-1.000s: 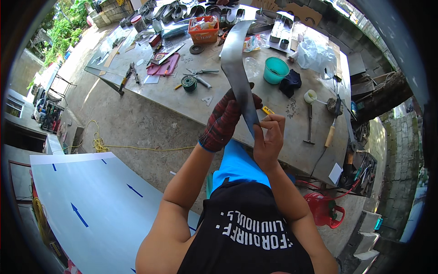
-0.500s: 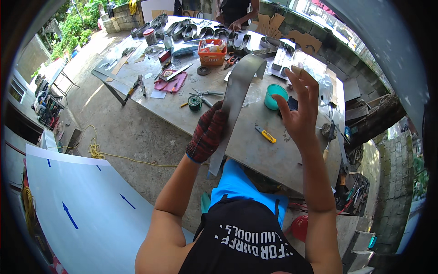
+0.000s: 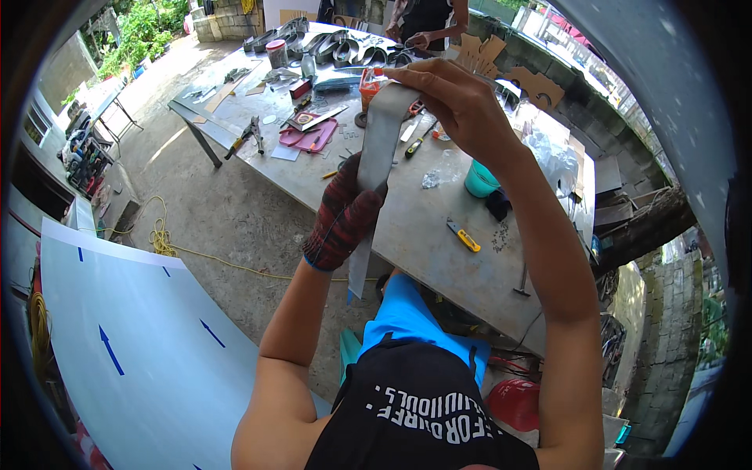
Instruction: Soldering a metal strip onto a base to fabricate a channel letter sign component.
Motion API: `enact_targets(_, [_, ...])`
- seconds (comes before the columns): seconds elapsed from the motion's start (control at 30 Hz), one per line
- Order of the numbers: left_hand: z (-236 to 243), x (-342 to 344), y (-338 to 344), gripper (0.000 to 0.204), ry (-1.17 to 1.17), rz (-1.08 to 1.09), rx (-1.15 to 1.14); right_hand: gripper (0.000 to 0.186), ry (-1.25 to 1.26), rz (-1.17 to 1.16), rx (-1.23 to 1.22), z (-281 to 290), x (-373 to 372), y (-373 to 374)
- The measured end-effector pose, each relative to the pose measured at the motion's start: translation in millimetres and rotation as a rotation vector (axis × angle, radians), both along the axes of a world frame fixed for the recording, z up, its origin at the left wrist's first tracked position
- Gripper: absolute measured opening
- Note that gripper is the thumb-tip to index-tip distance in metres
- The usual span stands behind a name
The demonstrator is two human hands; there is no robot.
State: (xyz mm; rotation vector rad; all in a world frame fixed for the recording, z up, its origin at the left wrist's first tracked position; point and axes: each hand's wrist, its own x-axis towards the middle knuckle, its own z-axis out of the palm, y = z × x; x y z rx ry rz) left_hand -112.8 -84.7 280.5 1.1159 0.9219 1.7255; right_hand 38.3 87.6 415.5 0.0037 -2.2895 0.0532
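My gloved left hand (image 3: 345, 211) is closed around a long grey metal strip (image 3: 376, 129), held upright above the table's near edge, with its top bent over. My bare right hand (image 3: 462, 98) grips that bent top, its fingers laid over the curve and its thumb partly hidden. On the metal table (image 3: 423, 235) behind the strip lie a yellow utility knife (image 3: 464, 235), a teal bucket (image 3: 481, 178) with a dark cloth beside it, and a screwdriver (image 3: 415, 146). An orange basket (image 3: 370, 92) is partly hidden behind the strip and right hand.
Pink tray (image 3: 307, 135), pliers and curved metal pieces occupy the table. A co-worker (image 3: 423, 27) stands at its far side. A large pale panel (image 3: 141, 329) leans at lower left, near a yellow cord (image 3: 160, 243). A red tank (image 3: 513, 403) sits by my right side.
My right hand left the strip's lower part, stood spread at the right, and is now over its bent top. The strip and left hand have shifted slightly left and turned.
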Motion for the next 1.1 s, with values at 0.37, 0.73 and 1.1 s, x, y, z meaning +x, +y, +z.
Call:
enact_targets(0.37, [65, -18, -17, 0.063, 0.446, 0.393, 0.241, 0.047, -0.020, -0.119, 0.395, 80, 10, -47])
enact_targets(0.73, [50, 18, 8, 0.063, 0.329, -0.199, -0.009, 0.027, -0.249, -0.340, -0.069, 40, 76, -74])
enact_targets(1.1, [30, 58, 25, 0.064, 0.570, -0.219, -0.067, 0.024, -0.214, -0.544, -0.283, -13, 119, -86])
